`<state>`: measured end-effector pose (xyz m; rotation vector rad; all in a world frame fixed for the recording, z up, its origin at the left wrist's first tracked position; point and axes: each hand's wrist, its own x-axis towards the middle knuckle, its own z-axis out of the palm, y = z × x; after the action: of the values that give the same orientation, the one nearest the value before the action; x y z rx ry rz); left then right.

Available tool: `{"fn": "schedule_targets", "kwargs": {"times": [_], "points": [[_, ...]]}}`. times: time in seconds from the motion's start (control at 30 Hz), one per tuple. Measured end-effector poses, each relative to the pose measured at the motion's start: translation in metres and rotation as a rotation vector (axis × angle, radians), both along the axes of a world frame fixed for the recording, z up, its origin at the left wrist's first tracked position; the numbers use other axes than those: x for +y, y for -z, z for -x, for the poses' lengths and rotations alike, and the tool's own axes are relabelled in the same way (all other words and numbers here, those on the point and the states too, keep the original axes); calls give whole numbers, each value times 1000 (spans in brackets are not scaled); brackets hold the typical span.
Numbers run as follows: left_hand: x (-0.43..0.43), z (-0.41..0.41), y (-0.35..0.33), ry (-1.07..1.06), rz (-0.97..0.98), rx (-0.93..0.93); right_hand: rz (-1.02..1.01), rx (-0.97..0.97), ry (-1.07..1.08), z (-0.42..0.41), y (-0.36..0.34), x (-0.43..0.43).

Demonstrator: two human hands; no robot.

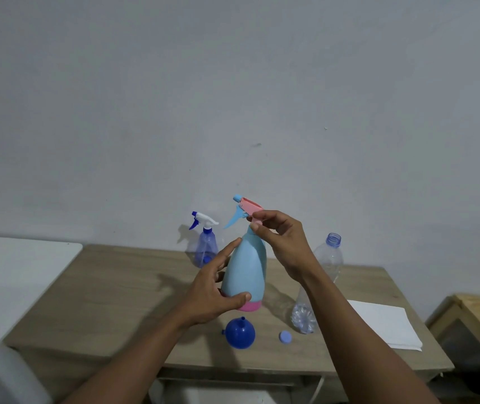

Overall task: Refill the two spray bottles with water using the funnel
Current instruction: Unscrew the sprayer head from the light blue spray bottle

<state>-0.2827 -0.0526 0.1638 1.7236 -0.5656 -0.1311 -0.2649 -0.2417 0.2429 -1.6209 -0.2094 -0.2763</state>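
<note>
Held upright, light-blue spray bottle point(246, 272): left hand point(215, 290) curled round its lower body, right hand point(282, 243) pinching the pink sprayer collar. Just below both hands, blue funnel point(240, 333), spout up, and bottle cap point(285, 336). Beyond left hand, translucent blue spray bottle point(205, 249); behind right wrist, uncapped water bottle point(324, 266).

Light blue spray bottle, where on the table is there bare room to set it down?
The widest bare patch of table is the left part, between the white surface and the funnel. The middle is crowded: funnel, cap, clear bottle, with the white sheet to the right.
</note>
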Motion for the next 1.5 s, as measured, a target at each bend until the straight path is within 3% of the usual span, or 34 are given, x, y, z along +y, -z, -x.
{"fn": "schedule_targets", "kwargs": {"times": [1.03, 1.3, 1.5], "points": [[1, -40, 15, -30, -17, -4, 31, 13, -30, -42, 5, -2], [3, -46, 49, -99, -55, -35, -103, -177, 192, -67, -21, -18], [21, -49, 106, -198, -129, 26, 168, -93, 303, -86, 9, -48]]}}
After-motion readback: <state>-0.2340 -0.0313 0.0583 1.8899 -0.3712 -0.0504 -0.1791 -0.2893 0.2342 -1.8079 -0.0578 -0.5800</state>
